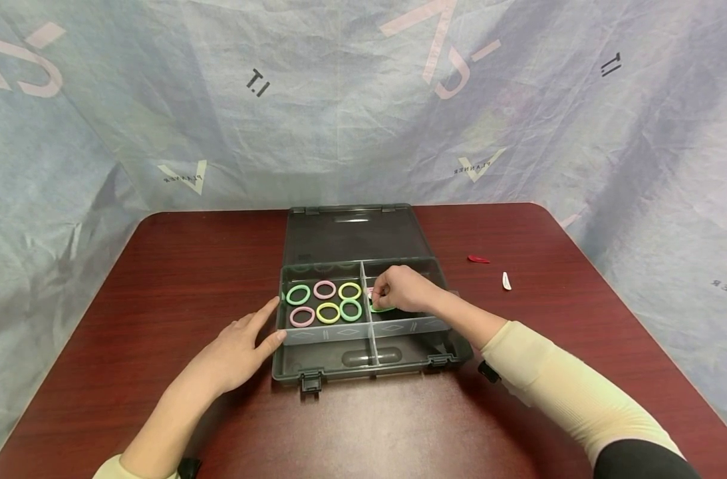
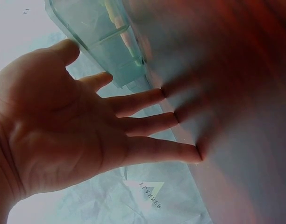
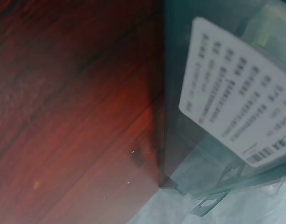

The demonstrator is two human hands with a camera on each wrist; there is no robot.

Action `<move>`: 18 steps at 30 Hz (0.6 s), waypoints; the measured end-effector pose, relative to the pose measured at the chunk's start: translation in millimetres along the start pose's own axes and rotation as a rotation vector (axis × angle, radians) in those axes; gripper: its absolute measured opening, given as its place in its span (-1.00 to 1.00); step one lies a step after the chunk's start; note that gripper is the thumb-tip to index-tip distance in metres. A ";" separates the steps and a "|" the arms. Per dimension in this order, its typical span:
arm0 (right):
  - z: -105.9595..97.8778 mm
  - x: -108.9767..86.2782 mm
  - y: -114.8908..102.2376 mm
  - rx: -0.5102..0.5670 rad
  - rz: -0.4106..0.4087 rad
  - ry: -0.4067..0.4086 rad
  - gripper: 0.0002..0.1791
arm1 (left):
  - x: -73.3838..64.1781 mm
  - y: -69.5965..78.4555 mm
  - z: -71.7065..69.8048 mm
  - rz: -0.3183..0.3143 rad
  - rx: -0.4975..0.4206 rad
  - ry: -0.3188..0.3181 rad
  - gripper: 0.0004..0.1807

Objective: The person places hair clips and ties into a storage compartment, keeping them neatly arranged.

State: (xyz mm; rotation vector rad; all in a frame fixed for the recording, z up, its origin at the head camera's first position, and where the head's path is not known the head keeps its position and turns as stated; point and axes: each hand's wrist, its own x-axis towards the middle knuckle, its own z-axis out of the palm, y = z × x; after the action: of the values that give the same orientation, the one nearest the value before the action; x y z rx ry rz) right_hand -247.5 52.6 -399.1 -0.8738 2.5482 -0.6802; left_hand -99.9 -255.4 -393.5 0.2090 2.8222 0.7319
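A dark translucent plastic box (image 1: 327, 372) lies with its lid (image 1: 357, 236) laid back. In its large left compartment are several pink, yellow and green hair ties (image 1: 298, 295). My left hand (image 1: 234, 349) has spread fingers, with thumb and index finger touching the box's left side; the left wrist view shows the palm (image 2: 63, 121). My right hand (image 1: 405, 289) reaches into the back right compartment. Its bent fingertips pinch a green hair clip (image 1: 382, 309) beside the divider, largely covered by the hand. A pink-and-white piece (image 1: 370, 293) shows next to those fingers. In the right wrist view, the hand is out of sight.
To the right of the box, a red hair clip (image 1: 478, 259) and a white hair clip (image 1: 506, 281) lie on the red-brown table (image 1: 207, 266). A printed label (image 3: 241, 93) is stuck on the box's side. Printed cloth (image 1: 339, 120) hangs around the table.
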 end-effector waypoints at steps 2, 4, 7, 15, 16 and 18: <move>-2.2 -0.8 0.5 0.008 0.000 0.014 -0.87 | 0.3 0.2 -0.2 0.003 0.000 0.001 -0.20; -6.4 -2.5 1.3 0.013 0.005 0.036 -0.89 | 0.6 0.5 -0.5 0.003 -0.003 -0.002 -0.20; -16.7 -6.5 3.6 0.020 0.013 0.073 -0.90 | 0.7 1.2 -1.0 0.003 -0.007 -0.008 -0.19; -47.2 -18.3 15.0 0.075 0.093 0.154 -0.93 | 0.3 1.2 -2.4 -0.003 -0.003 -0.006 -0.20; -50.2 -20.1 17.3 0.085 0.103 0.158 -0.93 | 0.3 1.1 -2.4 -0.002 -0.003 -0.006 -0.20; -56.1 -24.0 22.2 0.106 0.122 0.164 -0.93 | 0.3 1.1 -2.3 -0.004 -0.005 -0.011 -0.20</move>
State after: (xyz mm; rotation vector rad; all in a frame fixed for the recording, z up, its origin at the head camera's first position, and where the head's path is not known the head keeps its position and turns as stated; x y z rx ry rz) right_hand -266.8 101.6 -361.1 -0.6452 2.6541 -0.8723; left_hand -100.6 -255.5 -391.1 0.2065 2.8097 0.7346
